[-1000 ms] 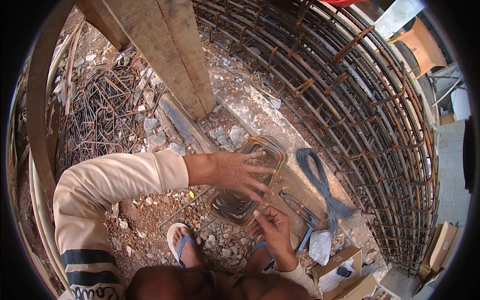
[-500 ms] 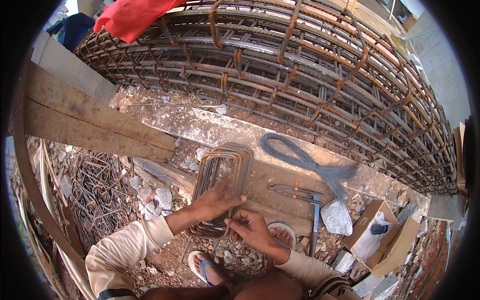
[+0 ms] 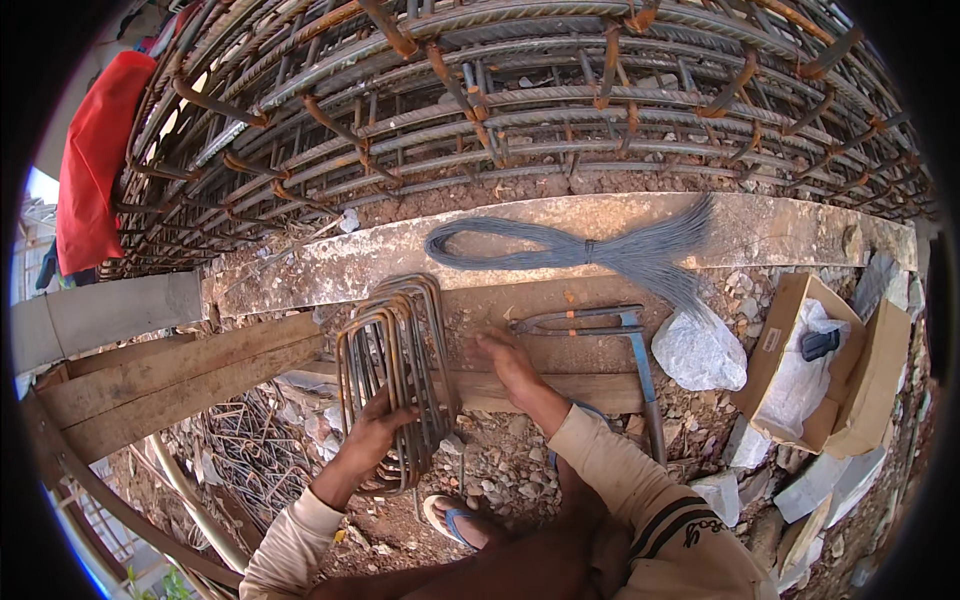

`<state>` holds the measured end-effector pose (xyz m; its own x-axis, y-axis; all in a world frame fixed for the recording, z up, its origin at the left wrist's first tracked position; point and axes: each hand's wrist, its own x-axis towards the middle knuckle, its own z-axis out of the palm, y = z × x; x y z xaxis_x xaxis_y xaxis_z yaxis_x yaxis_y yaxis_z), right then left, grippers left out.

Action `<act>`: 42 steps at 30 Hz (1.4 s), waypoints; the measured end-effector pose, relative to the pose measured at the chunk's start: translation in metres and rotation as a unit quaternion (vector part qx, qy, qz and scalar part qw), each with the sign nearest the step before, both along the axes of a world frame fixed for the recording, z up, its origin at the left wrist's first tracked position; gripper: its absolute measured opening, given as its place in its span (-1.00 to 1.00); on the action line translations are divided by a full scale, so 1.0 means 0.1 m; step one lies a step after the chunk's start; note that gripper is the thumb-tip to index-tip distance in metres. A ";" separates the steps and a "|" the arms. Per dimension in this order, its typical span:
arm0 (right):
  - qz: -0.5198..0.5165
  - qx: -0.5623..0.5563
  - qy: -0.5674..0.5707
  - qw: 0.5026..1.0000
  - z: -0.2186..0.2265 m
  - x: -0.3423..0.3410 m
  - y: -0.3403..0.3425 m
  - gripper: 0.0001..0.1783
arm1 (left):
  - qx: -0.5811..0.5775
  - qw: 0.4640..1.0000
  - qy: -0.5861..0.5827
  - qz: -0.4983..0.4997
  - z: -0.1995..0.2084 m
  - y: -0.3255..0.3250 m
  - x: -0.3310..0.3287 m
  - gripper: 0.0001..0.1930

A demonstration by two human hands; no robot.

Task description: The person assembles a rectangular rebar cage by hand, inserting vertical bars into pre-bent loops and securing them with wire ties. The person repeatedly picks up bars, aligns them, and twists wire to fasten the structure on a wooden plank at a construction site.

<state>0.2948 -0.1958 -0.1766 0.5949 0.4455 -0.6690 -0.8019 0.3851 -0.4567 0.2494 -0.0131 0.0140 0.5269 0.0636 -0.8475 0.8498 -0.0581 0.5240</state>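
My left hand (image 3: 375,428) grips a stack of bent steel rebar stirrups (image 3: 435,340), rectangular loops with brown rust on the bends. The stack stands tilted on the ground and the board. To its right, over the wooden board (image 3: 465,305), my right hand (image 3: 508,368) is apart from the stirrups, its fingers stretched out and holding nothing. Just beyond that hand lie pincers (image 3: 560,325) with orange bands on the handles. Their far end meets a blue-grey hammer (image 3: 640,360). A tied bundle of thin grey binding wire (image 3: 530,243) rests on the concrete ledge behind.
A long rebar cage (image 3: 560,115) runs across the back. Loose bent steel pieces (image 3: 255,450) lie in a heap at left, below a timber beam (image 3: 190,365). At right are a white stone (image 3: 700,350) and an open cardboard box (image 3: 777,340). Red cloth (image 3: 95,165) hangs at far left.
My right hand has left the stirrups and opened over the board. The left hand has shifted to the stack's near side and grips it. The view has turned.
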 end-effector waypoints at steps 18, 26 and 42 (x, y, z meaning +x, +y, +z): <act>0.030 0.289 0.080 0.953 -0.49 0.09 0.48 -0.67 | 0.032 0.999 -0.014 -0.018 0.02 0.02 -0.03 -0.52; 0.064 0.229 0.062 0.969 -0.52 0.10 0.44 -0.50 | 0.035 0.999 -0.026 -0.029 0.01 0.05 -0.04 -0.52; 0.030 0.304 0.084 0.949 -0.36 0.05 0.41 -0.62 | 0.023 1.000 -0.008 -0.008 0.06 -0.01 -0.01 -0.51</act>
